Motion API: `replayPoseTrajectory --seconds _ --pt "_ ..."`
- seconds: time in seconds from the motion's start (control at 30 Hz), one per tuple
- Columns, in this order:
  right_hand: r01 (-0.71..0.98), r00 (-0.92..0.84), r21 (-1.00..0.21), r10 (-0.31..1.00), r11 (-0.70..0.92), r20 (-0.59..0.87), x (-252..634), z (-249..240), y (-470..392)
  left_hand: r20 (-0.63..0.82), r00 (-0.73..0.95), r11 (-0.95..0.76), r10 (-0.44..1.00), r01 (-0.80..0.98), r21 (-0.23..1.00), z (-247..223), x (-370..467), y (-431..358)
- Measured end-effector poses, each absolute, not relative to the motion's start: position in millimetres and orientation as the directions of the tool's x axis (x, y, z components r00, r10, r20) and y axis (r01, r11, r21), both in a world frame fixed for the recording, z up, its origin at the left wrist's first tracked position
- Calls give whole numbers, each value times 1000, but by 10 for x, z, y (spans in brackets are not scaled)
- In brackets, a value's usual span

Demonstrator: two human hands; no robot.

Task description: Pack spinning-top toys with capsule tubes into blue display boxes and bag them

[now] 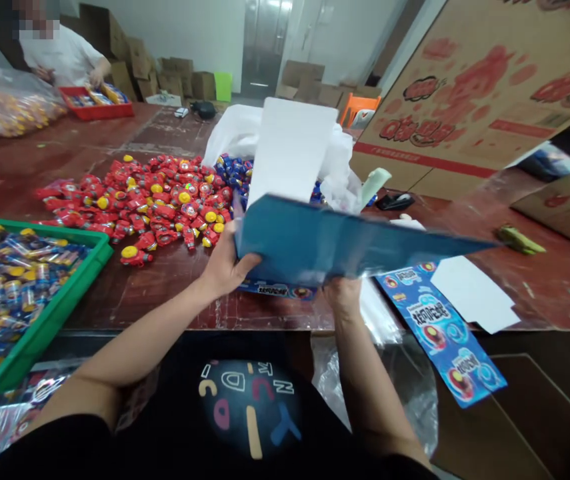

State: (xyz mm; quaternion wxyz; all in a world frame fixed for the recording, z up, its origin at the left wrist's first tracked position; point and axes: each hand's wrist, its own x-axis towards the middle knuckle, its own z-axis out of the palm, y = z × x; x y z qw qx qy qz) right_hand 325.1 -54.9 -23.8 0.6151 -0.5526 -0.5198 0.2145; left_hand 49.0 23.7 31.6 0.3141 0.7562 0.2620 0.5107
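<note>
A blue printed cardboard box [295, 233], partly unfolded with a white inner flap standing up, is held over the table's front edge. My left hand [229, 263] grips its left side, thumb on the near face. My right hand [343, 293] is closed on the lower edge, right of the middle, its fingers partly hidden. Left of the box lies a pile of red toys with yellow caps [165, 200]. Blue toys [235, 175] sit behind the box by a white plastic bag [237, 133]. Flat printed blue card [435, 320] lies to the right, beside a white card piece [475, 293].
A green tray [99, 250] of wrapped blue and yellow items stands at the left. Large cartons [465, 100] rise at the right. Across the table, a person [65, 53] is beside a red tray [109, 110] and a bag of yellow items [9, 107].
</note>
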Motion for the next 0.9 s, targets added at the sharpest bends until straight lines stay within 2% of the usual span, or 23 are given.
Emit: replayPoseTrajectory --seconds 0.07,0.13,0.27,0.37,0.43,0.53,0.6,0.63,0.7,0.73,0.83,0.9 --pt "289 367 -931 872 224 324 3193 -432 -630 465 278 -524 840 201 827 9 446 121" --pt "273 381 -952 894 136 237 3155 -627 -708 311 274 -377 910 235 896 -266 435 3" --pt "235 431 -972 896 3 107 3187 -857 -768 195 484 -276 853 101 956 -616 534 -92" --pt "216 446 -976 893 -40 62 3243 -845 -751 144 531 -242 835 120 963 -655 613 -31" --pt "214 458 -976 887 -49 56 3248 -798 -736 181 474 -293 862 172 941 -553 633 89" --pt "223 476 -974 877 -40 73 3218 -765 -720 451 382 -552 807 213 806 -267 701 431" --pt "236 496 -971 863 -29 94 3201 -789 -718 575 400 -661 713 113 742 -108 822 702" --pt "244 512 -969 852 -25 107 3197 -813 -723 588 421 -656 690 21 754 -73 894 806" --pt "265 556 -964 820 -19 137 3192 -869 -749 572 421 -590 704 -102 801 -114 1012 869" --pt "277 578 -961 802 -18 152 3189 -896 -769 551 394 -565 735 -92 820 -185 1041 810" --pt "296 610 -955 773 -21 172 3170 -956 -838 424 253 -474 870 189 860 -498 987 365" --pt "296 595 -955 786 -22 166 3163 -969 -873 311 230 -373 922 316 872 -702 896 59"
